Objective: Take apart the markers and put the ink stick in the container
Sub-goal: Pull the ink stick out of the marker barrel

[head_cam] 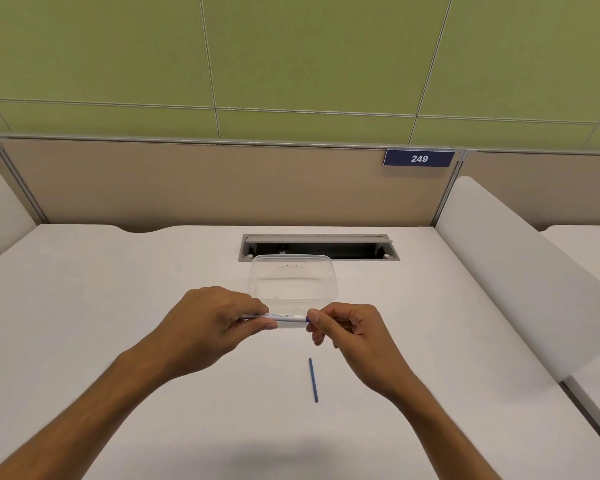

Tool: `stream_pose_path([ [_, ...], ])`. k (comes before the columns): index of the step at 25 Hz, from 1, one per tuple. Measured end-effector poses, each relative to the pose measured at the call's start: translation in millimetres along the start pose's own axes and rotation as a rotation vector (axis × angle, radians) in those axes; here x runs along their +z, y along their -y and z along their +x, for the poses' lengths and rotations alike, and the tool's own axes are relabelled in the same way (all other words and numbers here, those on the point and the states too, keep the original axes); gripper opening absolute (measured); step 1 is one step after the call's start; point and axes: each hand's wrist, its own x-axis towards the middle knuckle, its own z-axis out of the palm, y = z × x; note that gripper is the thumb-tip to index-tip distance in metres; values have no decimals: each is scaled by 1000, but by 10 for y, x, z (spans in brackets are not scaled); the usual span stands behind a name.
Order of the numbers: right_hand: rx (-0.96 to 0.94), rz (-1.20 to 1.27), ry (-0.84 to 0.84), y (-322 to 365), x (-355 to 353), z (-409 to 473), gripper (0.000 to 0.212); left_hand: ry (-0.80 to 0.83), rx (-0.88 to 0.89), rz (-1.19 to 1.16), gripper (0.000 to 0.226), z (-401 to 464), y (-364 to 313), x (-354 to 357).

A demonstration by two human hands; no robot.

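A white marker [284, 319] is held level above the desk [118, 306], left hand [208, 320] gripping its barrel, right hand [340, 327] pinching its end. A blue ink stick [313, 380] lies nearer; the clear container [291, 282] sits just behind.

A blue sign [418, 158] sits at the top edge of the beige partition [222, 181], towards the right, and it reads "249" in slanted white figures. On to the marker [286, 319]: small blue print runs along its white barrel, and the stretch between the two hands reads roughly "HOSPITALS, LABS ETC". The words before that are covered by fingers, and a second line of print below is too blurred to make out
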Motion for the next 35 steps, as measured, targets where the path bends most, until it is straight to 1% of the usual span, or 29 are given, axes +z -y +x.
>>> stream_pose_path([
  [3,-42,-15,0,16,-12,-5,14,4,-39,-67,32,2,25,-4],
  [5,-84,-31,-22,20,-12,0,6,15,-60,-106,31,-4,46,-15],
  [8,-118,-44,-68,24,8,-8,5,9,-49,-122,34,-5,55,-32],
  [11,-92,-50,-101,37,39,4,9,0,-33,-78,38,-14,39,-33],
  [13,-59,-55,-91,44,44,17,18,-2,-22,-55,43,-21,31,-29],
  [15,-48,-60,-71,41,36,21,22,2,-15,-51,44,-27,28,-27],
  [21,-39,-43,-41,64,17,17,25,-16,-19,-38,31,-17,15,-49],
  [24,-33,-33,-25,57,26,23,29,-26,-4,-16,33,-14,10,-69],
  [26,-46,-38,-26,39,36,22,26,-25,-2,-14,35,-17,15,-66],
  [28,-75,-37,-51,19,39,21,19,-16,-28,-70,31,-19,35,-47],
  [30,-144,-65,-77,4,28,16,9,13,-58,-158,30,-17,63,-27],
  [32,-219,-103,-92,5,30,6,7,43,-71,-219,30,-22,93,-24],
  [35,-201,-86,-128,4,50,-10,4,32,-47,-181,32,-30,79,-34],
])
